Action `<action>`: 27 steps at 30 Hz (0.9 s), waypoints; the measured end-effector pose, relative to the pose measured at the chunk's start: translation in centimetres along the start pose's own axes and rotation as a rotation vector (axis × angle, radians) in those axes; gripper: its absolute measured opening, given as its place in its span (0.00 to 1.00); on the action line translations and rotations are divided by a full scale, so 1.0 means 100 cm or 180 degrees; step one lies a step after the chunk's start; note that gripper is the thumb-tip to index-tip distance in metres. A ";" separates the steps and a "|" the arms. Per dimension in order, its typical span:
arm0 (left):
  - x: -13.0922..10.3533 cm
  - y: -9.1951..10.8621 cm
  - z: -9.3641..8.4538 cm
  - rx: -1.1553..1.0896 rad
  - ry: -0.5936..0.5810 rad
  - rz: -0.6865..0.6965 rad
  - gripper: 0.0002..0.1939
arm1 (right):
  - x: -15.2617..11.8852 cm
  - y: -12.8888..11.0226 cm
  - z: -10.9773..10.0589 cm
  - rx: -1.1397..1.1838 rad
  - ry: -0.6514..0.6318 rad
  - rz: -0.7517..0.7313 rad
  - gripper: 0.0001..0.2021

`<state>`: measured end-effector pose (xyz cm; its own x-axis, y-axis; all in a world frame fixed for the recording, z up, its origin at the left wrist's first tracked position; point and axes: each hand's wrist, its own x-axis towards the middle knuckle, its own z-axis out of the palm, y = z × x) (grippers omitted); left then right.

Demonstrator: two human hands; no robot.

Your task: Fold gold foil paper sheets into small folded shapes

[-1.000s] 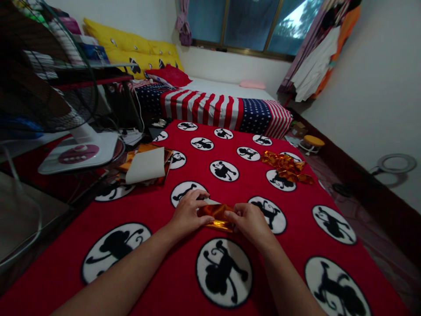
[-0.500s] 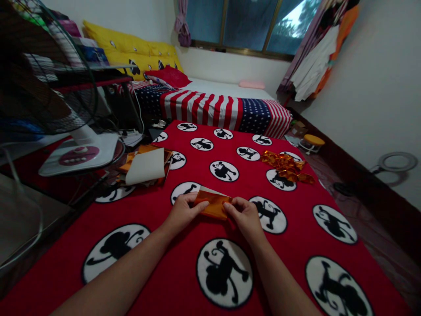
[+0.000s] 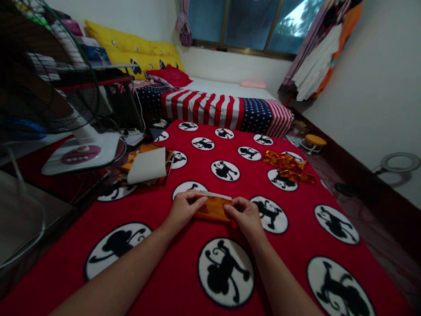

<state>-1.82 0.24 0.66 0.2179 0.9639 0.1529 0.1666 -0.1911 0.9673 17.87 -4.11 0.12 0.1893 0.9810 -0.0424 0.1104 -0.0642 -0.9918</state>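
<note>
So the shiny orange sheet [image 3: 214, 209] is at the middle of the red monkey-print cloth [image 3: 164, 263], folded, with a pale strip [image 3: 217, 195] showing along its far edge. Left hand [image 3: 183, 210] pinches its left end, thumb on top; right hand [image 3: 246, 216] pinches the right end the same way. The other fingers are curled behind, and honestly I can't tell whether the sheet touches the cloth. Far left there's a paper stack [image 3: 148, 164] with a pale sheet on top, and far right some crumpled orange foil [image 3: 286, 166].
</note>
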 end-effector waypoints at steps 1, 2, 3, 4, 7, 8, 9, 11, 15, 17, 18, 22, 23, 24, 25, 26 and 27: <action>0.000 0.000 0.000 0.0006 -0.0006 -0.0024 0.11 | 0.001 0.001 0.000 0.0087 0.0031 0.0021 0.12; 0.000 0.001 0.000 0.0008 -0.0009 -0.0044 0.11 | 0.002 0.001 0.000 0.0173 0.0052 0.0039 0.12; 0.000 0.001 0.001 0.0003 -0.0018 -0.0066 0.11 | 0.002 0.002 -0.001 0.0247 0.0062 0.0055 0.13; 0.000 0.001 0.000 -0.0012 -0.0025 -0.0082 0.11 | 0.003 0.002 -0.001 0.0305 0.0067 0.0071 0.13; 0.001 0.000 0.000 -0.0048 -0.0017 -0.0058 0.11 | 0.003 -0.001 -0.001 0.0414 0.0081 0.0117 0.14; 0.001 -0.001 -0.001 -0.0040 -0.0012 -0.0042 0.12 | 0.003 -0.002 -0.002 0.0428 0.0087 0.0123 0.15; 0.001 -0.001 -0.001 -0.0024 -0.0009 -0.0026 0.12 | 0.002 -0.004 -0.002 0.0432 0.0091 0.0129 0.15; 0.001 -0.002 -0.002 0.0013 -0.0027 0.0002 0.12 | 0.000 -0.008 -0.002 0.0409 0.0093 0.0158 0.16; 0.000 -0.001 -0.002 0.0045 -0.0099 0.0058 0.12 | -0.002 -0.009 -0.003 0.0346 0.0169 0.0235 0.19; 0.000 -0.001 -0.001 0.0069 -0.0133 0.0089 0.12 | -0.002 -0.007 -0.003 0.0359 0.0217 0.0236 0.19; 0.000 0.000 -0.001 0.0079 -0.0149 0.0095 0.12 | -0.002 -0.006 -0.003 0.0376 0.0239 0.0220 0.19; 0.000 -0.001 0.000 0.0030 -0.0038 0.0011 0.09 | -0.001 -0.004 -0.002 0.0466 0.0347 0.0121 0.18; 0.001 -0.002 0.001 -0.0011 0.0017 -0.0020 0.09 | -0.001 -0.004 -0.002 0.0475 0.0369 0.0113 0.18; 0.001 -0.002 0.001 -0.0061 0.0064 -0.0048 0.08 | -0.001 -0.005 -0.002 0.0475 0.0380 0.0115 0.18; 0.001 -0.003 0.001 -0.0115 0.0094 -0.0074 0.08 | -0.001 -0.005 -0.002 0.0471 0.0384 0.0117 0.18; 0.001 -0.003 0.001 -0.0164 0.0104 -0.0094 0.09 | -0.001 -0.005 -0.002 0.0466 0.0380 0.0119 0.18; 0.001 -0.003 0.001 -0.0201 0.0102 -0.0105 0.09 | -0.001 -0.005 -0.002 0.0464 0.0376 0.0121 0.18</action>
<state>-1.77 0.38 0.41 0.1822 0.9751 0.1260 0.1119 -0.1479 0.9827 17.98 -4.22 0.60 0.3049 0.9495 -0.0742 -0.0399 -0.0651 -0.9971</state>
